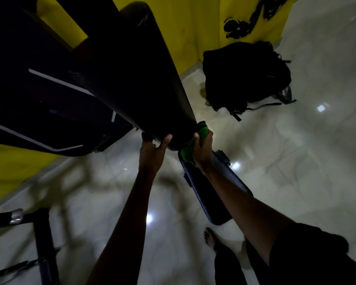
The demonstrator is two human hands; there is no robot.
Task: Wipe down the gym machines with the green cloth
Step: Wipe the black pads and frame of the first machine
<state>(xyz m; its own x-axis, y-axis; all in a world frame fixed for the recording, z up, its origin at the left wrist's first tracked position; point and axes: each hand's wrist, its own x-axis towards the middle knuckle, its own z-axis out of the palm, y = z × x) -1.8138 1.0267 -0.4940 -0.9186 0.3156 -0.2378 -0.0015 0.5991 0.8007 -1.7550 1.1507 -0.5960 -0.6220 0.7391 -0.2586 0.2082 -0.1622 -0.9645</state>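
The left hand (154, 148) grips the low end of the long black pad (136, 79), thumb across its face and fingers curled under the edge. The right hand (202, 152), just beside it at 3 o'clock, is curled round the bunched green cloth (202, 131) and presses it on the pad's corner. The cloth thus sits at the pad's bottom end, with a tail hanging toward the seat (206, 194) at 5 o'clock. The risks, as I judge them: the cloth is wadded tight, so only a small patch meets the pad and a stroke could leave streaks or skip the edge, while loosening the grip to spread it could drop it. If the pad is hinged, which the dark picture does not show, a hard push could swing it and nip the left hand's fingers between pad and seat. The floor (296, 161) is glossy and a bare foot (211, 238) stands at 6 o'clock, so leaning into the wipe may cause a slip. The backpack (245, 77) at 1 o'clock lies well apart, a hazard only if the person steps that way.
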